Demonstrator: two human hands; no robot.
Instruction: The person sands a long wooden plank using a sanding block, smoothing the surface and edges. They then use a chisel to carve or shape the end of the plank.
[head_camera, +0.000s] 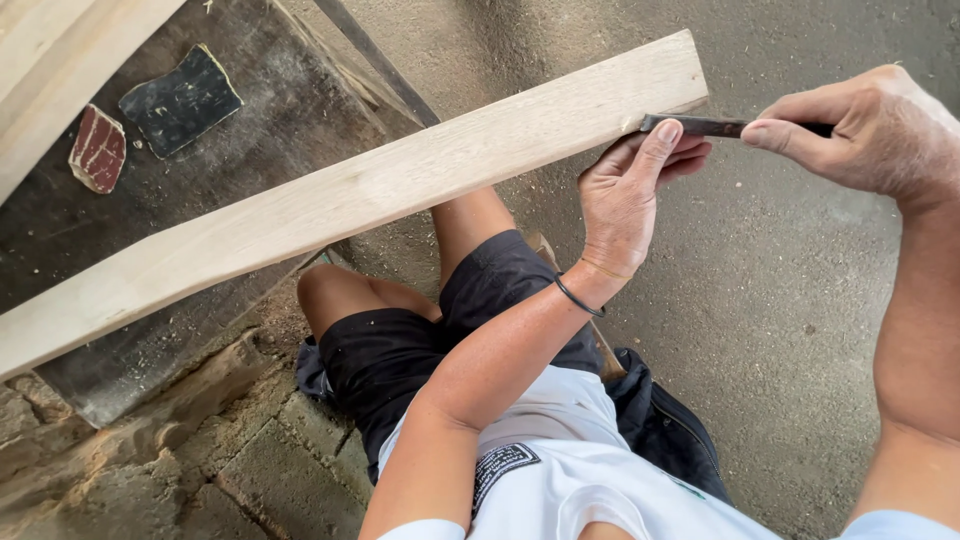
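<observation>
A long pale wooden plank (350, 195) runs from the lower left up to the upper right, resting on a dark bench. My left hand (628, 190) grips the plank's near edge close to its right end, thumb up against the wood, a dark band on the wrist. My right hand (865, 125) is closed around a dark flat metal tool (700, 125), a file or chisel, whose tip touches the plank's end corner beside my left thumb.
A dark workbench (260, 110) carries two worn sanding pieces, one red-striped (98, 148), one black (182, 100). Another pale board (60, 60) lies at the upper left. Rough brick paving (200, 460) sits below left, concrete floor (780, 300) to the right.
</observation>
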